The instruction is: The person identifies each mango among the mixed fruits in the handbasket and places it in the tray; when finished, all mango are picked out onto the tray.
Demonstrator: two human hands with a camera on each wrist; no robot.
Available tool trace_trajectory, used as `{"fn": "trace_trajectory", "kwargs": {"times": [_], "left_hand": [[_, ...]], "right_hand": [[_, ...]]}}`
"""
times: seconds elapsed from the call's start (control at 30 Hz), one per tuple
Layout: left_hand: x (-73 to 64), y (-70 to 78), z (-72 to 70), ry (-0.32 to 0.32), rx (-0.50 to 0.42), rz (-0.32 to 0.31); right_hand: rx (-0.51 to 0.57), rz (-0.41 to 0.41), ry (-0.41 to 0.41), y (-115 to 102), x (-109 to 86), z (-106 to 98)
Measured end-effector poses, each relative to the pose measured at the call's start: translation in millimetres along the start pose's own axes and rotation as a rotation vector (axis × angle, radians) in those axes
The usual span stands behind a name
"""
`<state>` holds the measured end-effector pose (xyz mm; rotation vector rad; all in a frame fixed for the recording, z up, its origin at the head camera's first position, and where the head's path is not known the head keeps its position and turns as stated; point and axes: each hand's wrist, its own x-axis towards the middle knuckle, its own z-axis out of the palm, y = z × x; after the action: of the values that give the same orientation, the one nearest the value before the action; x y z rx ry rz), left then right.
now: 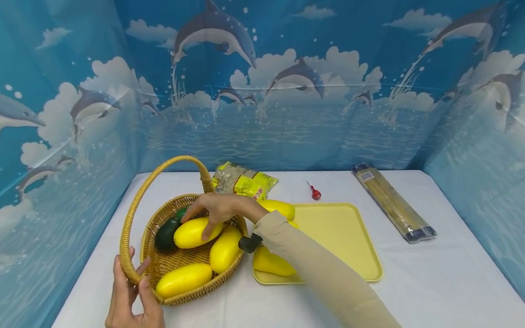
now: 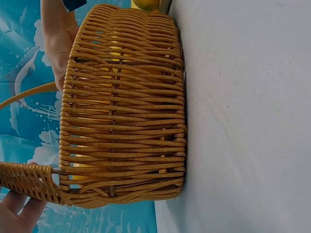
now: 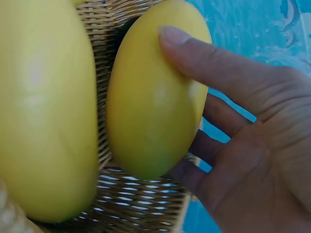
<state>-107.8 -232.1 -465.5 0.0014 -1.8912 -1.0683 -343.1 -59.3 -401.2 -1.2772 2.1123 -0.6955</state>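
Observation:
A wicker basket [image 1: 159, 269] with a tall arched handle stands at the left of the table. My left hand [image 1: 137, 315] holds the handle [image 1: 126, 228] low down, where it meets the near-left rim; its fingers [image 2: 31, 211] show behind the handle in the left wrist view. Inside the basket, my right hand [image 1: 219, 207] grips a yellow mango [image 3: 155, 97], thumb on top and the other fingers at its far side. Two more yellow mangoes lie in the basket, one at the front [image 1: 183, 280] and one at the right [image 1: 225, 249]. Dark green fruit [image 1: 165, 236] lies behind the gripped mango.
Right of the basket, a yellow tray [image 1: 339, 235] bears several yellow mangoes [image 1: 271, 262], partly hidden by my right sleeve. Behind stands a yellow-and-clear plastic bag [image 1: 245, 181]. A small red wrapped lollipop [image 1: 315, 193] and a pack of bamboo sticks [image 1: 392, 202] lie farther right.

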Motion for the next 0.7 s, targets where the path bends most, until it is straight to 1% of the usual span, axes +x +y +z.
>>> {"fn": "trace_trajectory", "kwargs": {"times": [0.2, 0.43, 0.53, 0.7], "left_hand": [[0.4, -0.5, -0.9, 0.002, -0.007, -0.001], [-1.1, -1.6, -0.4, 0.003, -0.022, 0.006], [-1.1, -2.3, -0.2, 0.003, -0.023, 0.01], [-0.1, -2.9, 0.1, 0.006, -0.026, 0.019]], "right_hand": [[-0.017, -0.053, 0.007, -14.7, -9.7, -5.8], [-0.041, -0.152, 0.035, -28.7, -27.6, -10.0], [-0.065, -0.162, 0.05, -34.4, -37.3, -11.7], [-0.114, -0.15, 0.069, -42.9, -54.0, -14.9]]}}
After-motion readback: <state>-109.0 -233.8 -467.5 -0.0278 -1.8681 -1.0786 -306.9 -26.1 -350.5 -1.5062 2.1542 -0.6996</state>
